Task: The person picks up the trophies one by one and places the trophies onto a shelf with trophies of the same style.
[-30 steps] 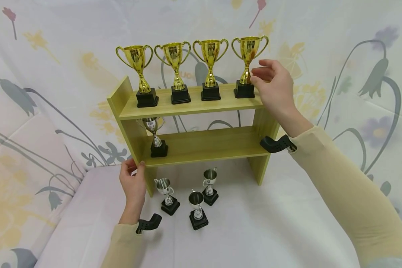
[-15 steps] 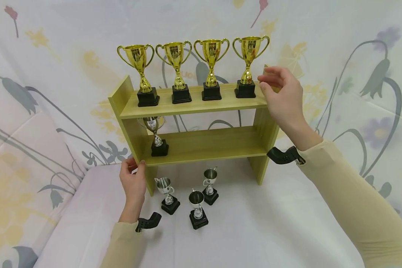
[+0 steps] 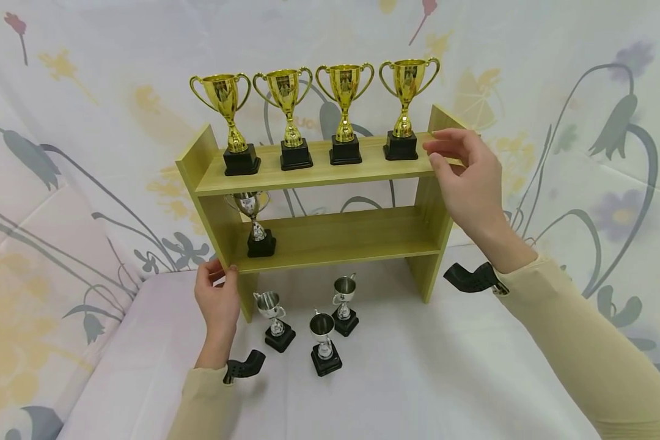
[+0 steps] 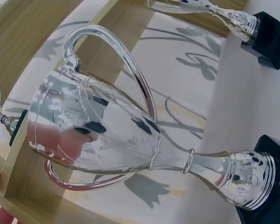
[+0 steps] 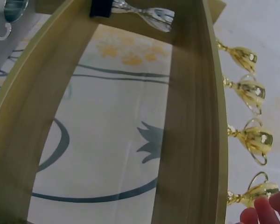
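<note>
A two-tier wooden shelf [image 3: 313,176] stands on the cloth. My left hand [image 3: 219,305] grips its left side panel beside the lower board, thumb on the front edge. Several gold trophies line the upper board. My right hand [image 3: 471,183] is just right of the rightmost gold trophy [image 3: 408,79], over the board's right end, holding nothing, fingers loosely bent. In the right wrist view its fingertips [image 5: 263,210] overlap that trophy's cup. A silver trophy [image 3: 253,211] stands at the lower board's left end. A large silver trophy [image 4: 93,126] fills the left wrist view.
Three silver trophies stand on the white cloth in front of the shelf: a left one [image 3: 271,305], a front one [image 3: 323,330] and a right one [image 3: 344,293]. A floral-print backdrop [image 3: 561,140] hangs behind. Black mounts are strapped at both wrists.
My right hand has drawn away from the rightmost gold trophy, moving right and then down to the upper board's right end. The left hand has stayed on the side panel.
</note>
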`<action>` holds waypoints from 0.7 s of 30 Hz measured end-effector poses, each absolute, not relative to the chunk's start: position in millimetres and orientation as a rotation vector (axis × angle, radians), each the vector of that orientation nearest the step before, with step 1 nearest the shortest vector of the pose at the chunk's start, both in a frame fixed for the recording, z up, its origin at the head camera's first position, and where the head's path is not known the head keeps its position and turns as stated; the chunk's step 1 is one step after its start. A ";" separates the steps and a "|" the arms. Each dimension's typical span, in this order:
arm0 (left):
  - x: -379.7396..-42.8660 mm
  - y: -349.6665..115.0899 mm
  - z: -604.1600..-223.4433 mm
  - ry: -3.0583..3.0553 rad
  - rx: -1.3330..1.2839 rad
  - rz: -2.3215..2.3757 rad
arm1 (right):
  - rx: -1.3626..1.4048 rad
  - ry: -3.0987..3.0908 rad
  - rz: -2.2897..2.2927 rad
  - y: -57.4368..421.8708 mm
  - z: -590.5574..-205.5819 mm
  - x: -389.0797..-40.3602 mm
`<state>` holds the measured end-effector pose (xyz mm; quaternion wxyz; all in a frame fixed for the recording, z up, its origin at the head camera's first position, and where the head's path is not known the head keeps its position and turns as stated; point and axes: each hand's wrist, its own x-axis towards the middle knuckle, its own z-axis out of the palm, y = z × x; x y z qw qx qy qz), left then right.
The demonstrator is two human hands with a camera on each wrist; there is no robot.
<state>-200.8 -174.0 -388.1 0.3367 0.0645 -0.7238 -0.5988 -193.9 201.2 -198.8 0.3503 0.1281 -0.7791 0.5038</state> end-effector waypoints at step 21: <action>-202.4 -187.3 -388.8 -1.937 0.027 -1.266 | 0.526 -2.043 1.285 197.8 -257.8 -162.1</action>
